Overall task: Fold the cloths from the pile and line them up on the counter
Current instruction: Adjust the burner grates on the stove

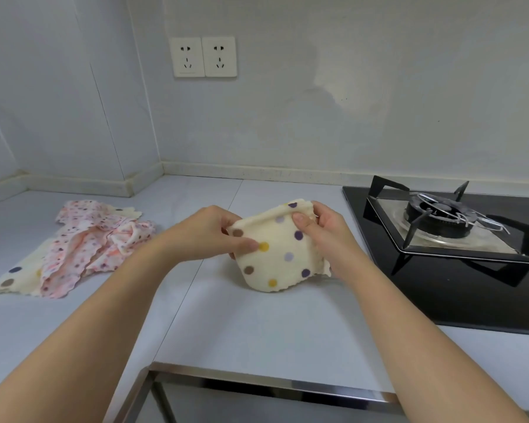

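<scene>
Both hands hold one cloth between them, in the middle of the worktop [226, 315]. It is a cream cloth [280, 257] with purple, yellow and brown dots, and it is folded over. The left hand [214, 236] pinches its top left corner, with the thumb on the front next to a yellow dot. The right hand [321, 230] pinches the top right corner, thumb on the front too. The hands are near each other but do not touch. The cloth hangs down from them. Its bottom edge is low by the worktop, and I cannot tell if it touches.

The pile [83, 242] lies well apart, toward the left edge of the worktop. It is messy - a pink spotted cloth [98, 239] is crumpled on top of another cream dotted cloth [16, 276].

A black stove [440, 227] sits at the right edge, just beside the right hand. Two sockets [203, 57] are on the wall behind. A shiny metal rim [257, 380] runs along the near edge.
</scene>
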The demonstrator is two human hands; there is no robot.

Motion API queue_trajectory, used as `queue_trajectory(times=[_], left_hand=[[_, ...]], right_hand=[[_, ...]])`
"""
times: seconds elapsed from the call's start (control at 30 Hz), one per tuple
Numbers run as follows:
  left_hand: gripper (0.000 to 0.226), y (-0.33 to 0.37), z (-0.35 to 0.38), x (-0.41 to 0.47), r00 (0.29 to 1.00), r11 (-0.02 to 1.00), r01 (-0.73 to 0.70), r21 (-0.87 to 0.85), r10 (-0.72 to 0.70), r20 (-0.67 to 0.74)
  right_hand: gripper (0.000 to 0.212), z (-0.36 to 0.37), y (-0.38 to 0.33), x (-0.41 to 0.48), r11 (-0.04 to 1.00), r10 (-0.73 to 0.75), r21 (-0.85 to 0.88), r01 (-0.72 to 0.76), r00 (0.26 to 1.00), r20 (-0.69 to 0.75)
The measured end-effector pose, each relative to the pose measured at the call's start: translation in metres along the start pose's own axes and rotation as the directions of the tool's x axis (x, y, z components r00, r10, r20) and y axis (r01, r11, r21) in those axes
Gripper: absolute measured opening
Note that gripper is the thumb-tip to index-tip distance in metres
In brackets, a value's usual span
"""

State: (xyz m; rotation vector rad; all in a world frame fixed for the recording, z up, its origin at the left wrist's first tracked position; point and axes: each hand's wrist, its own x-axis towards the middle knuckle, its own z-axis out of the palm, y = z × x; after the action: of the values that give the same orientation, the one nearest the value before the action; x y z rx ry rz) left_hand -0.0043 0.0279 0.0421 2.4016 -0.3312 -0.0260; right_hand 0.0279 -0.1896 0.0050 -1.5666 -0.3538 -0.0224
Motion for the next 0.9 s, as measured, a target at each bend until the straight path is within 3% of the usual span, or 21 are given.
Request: queue_trajectory(times=[0.13,0.23,0.3,0.43,0.5,0.6,0.77,0.9], left_hand=[[0.025,-0.003,-0.001,0.002,0.986,0.991,-0.023,-0.130,0.001,-0.166],[0.016,-0.006,0.006,0.007,0.966,0.874,-0.057,-0.482,-0.074,-0.247],[0.025,-0.010,0.014,0.012,0.950,0.760,0.012,-0.649,-0.212,-0.231],[0.018,-0.016,0.039,0.019,0.891,0.630,0.212,-0.747,-0.439,-0.117],[0.019,-0.018,0.049,0.023,0.831,0.686,0.209,-0.697,-0.500,-0.243],[0.021,-0.012,0.055,0.025,0.762,0.838,0.232,-0.494,-0.472,-0.442],[0.022,0.006,0.039,0.031,0.756,0.879,0.251,-0.406,-0.440,-0.485],[0.020,0.038,-0.006,0.047,0.771,0.892,0.277,-0.357,-0.428,-0.472]], right_hand=[[0.013,-0.001,-0.002,0.004,0.994,0.085,0.070,-0.084,0.996,-0.012],[0.014,0.002,-0.001,0.006,0.974,0.169,0.159,-0.161,0.985,-0.039],[0.015,0.006,0.003,0.006,0.955,0.222,0.220,-0.200,0.972,-0.079],[0.019,0.015,0.015,0.008,0.953,0.264,0.202,-0.228,0.948,-0.178],[0.024,0.019,0.019,0.008,0.951,0.290,0.171,-0.257,0.934,-0.207],[0.028,0.028,0.026,0.007,0.942,0.328,0.158,-0.297,0.914,-0.237],[0.029,0.028,0.012,0.015,0.925,0.366,0.213,-0.315,0.889,-0.276],[0.028,0.020,-0.046,0.027,0.912,0.383,0.262,-0.315,0.883,-0.273]])
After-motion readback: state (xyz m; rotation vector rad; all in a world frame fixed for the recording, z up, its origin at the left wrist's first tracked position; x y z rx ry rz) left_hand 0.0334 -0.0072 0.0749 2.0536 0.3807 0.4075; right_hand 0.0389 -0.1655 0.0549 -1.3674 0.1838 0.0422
